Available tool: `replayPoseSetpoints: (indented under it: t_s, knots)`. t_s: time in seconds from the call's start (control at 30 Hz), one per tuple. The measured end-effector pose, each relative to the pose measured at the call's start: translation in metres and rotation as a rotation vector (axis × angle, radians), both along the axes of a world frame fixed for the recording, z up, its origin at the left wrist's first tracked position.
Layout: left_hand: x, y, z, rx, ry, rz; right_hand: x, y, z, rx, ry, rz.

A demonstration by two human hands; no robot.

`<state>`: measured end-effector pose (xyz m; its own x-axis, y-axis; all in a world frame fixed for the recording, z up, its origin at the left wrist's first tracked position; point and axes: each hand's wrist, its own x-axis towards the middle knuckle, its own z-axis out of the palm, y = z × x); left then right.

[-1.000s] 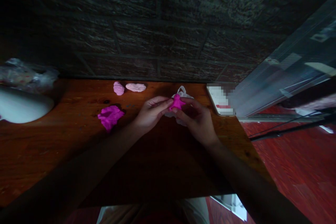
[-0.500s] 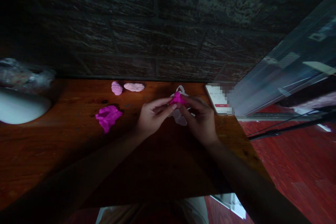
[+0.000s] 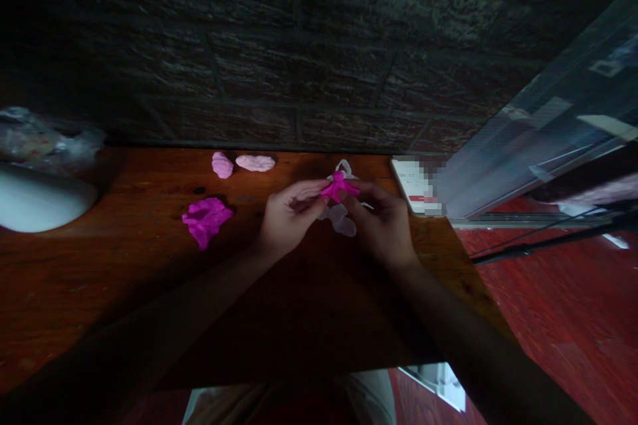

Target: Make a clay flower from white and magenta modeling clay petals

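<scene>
Between my two hands is a small piece of bright magenta modelling clay (image 3: 338, 186), pulled into several points. My left hand (image 3: 289, 218) pinches its left side with thumb and fingers. From the right, my right hand (image 3: 383, 222) grips it the same way, thumb in front. Below and behind the clay lies a whitish translucent piece (image 3: 341, 220) with a loop at its far end, partly covered by my fingers; I cannot tell what it is. A flattened, ragged sheet of magenta clay (image 3: 206, 218) rests on the table to the left.
Two pale pink clay lumps (image 3: 254, 163) lie near the wall (image 3: 299, 73). A phone (image 3: 416, 187), partly pixelated, sits at the back right of the wooden table (image 3: 124, 246). At far left are a white rounded object (image 3: 44, 202) and a crumpled clear plastic bag (image 3: 54, 145).
The clay was turned and squeezed between my fingers; its points were bunched half a second ago and spread sideways now. My left hand has tilted slightly. Other things stay in place.
</scene>
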<state>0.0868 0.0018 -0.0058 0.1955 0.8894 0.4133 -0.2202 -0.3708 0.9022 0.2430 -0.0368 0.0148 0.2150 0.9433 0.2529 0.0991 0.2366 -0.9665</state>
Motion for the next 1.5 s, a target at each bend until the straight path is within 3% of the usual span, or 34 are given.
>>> replayPoseSetpoints:
  t_s: [0.4, 0.6, 0.87, 1.13, 1.5]
  knots:
    - [-0.0028, -0.0011, -0.0025, 0.118, 0.129, 0.071, 0.0021, -0.0002, 0.0033, -0.076, 0.104, -0.003]
    - [-0.001, 0.0001, 0.0003, 0.031, 0.063, -0.01, 0.0046, 0.0029, 0.0039, -0.096, 0.171, 0.043]
    - [-0.0018, 0.0022, 0.003, -0.052, 0.026, -0.026, 0.0077, 0.0054, 0.0066, -0.313, 0.3, 0.126]
    - [-0.0014, 0.0039, -0.0003, -0.11, -0.024, -0.151, 0.01, 0.0059, 0.006, -0.32, 0.299, 0.129]
    - [-0.0035, 0.006, -0.0027, -0.118, -0.006, -0.136, 0.0088, 0.0064, 0.0048, -0.348, 0.316, 0.152]
